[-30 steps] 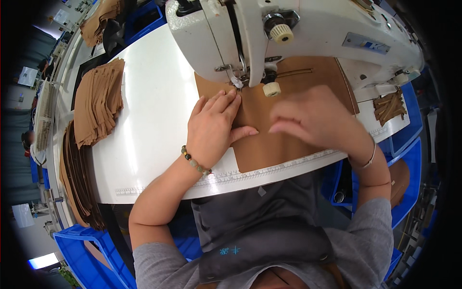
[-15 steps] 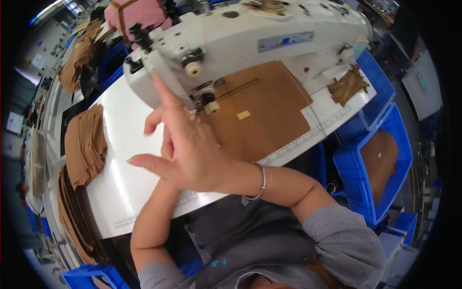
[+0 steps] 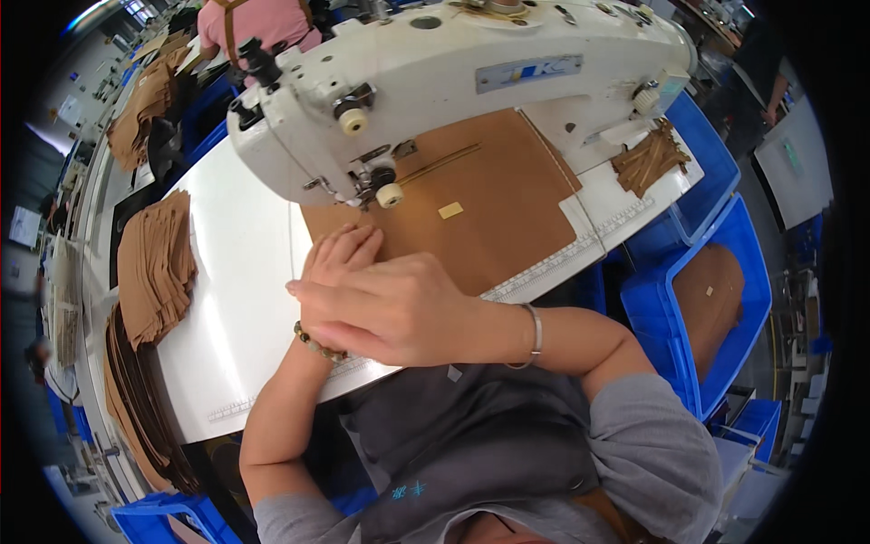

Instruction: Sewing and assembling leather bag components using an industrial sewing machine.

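Note:
A flat brown leather-like panel [image 3: 507, 190] lies under the white sewing machine [image 3: 408, 68], with a small yellow tag [image 3: 450, 210] and a narrow zipper-like slot [image 3: 440, 163] on it. My left hand [image 3: 343, 247] rests on the panel's near left edge, fingers stretched out flat, just below the needle area. Across my left wrist, which wears a beaded bracelet [image 3: 319, 344], passes my right hand [image 3: 399, 304]. Its fingers point left and the thumb stands apart, with nothing visible in them. Part of the left hand is hidden beneath it.
Stacked brown pieces [image 3: 156, 267] lie along the table's left side, darker strips [image 3: 136, 399] below them. A bundle of brown strips [image 3: 651, 160] sits at the right. Beyond stands a blue bin [image 3: 698, 317] holding a brown panel. A person in pink [image 3: 263, 27] is at the back.
My right hand has come down from the machine head, where its index finger pointed up, to over my left wrist. The left hand has come into clearer view on the panel.

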{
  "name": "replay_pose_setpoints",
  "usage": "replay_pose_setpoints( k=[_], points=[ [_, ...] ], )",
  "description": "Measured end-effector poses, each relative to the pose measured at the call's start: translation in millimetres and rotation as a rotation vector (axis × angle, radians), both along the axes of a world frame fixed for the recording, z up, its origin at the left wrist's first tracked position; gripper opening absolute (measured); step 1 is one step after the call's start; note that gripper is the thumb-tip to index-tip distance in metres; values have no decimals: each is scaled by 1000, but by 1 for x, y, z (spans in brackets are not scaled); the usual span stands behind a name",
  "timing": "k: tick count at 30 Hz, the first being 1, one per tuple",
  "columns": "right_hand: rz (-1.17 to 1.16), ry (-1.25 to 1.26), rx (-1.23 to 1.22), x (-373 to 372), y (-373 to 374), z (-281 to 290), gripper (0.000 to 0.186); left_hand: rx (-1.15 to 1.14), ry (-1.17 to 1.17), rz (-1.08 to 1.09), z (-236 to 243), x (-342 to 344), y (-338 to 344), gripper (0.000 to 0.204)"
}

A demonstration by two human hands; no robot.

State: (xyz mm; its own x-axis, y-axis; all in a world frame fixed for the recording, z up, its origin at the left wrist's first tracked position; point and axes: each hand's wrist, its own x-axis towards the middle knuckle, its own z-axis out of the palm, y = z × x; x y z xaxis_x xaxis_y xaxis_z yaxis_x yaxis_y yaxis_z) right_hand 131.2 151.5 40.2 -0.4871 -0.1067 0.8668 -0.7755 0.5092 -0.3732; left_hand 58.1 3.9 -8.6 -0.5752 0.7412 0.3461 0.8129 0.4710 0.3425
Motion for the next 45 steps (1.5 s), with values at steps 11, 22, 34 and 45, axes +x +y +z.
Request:
replay_pose_setpoints(
  k=[11, 22, 34, 45],
  points=[
    [20, -597, 947, 140, 158, -130, 16, -367, 255, -1, -5, 23, 4, 62],
    [-462, -1050, 958, 182, 300, -253, 22, -276, 215, -56, 4, 108, -19, 51],
    [-500, -2470, 263, 358, 313, -310, 24, -233, 167, -24, -11, 157, -36, 64],
    [105, -1636, -617, 252, 305, -56, 37, -87, 92, 44, -23, 155, -29, 84]
  ],
)
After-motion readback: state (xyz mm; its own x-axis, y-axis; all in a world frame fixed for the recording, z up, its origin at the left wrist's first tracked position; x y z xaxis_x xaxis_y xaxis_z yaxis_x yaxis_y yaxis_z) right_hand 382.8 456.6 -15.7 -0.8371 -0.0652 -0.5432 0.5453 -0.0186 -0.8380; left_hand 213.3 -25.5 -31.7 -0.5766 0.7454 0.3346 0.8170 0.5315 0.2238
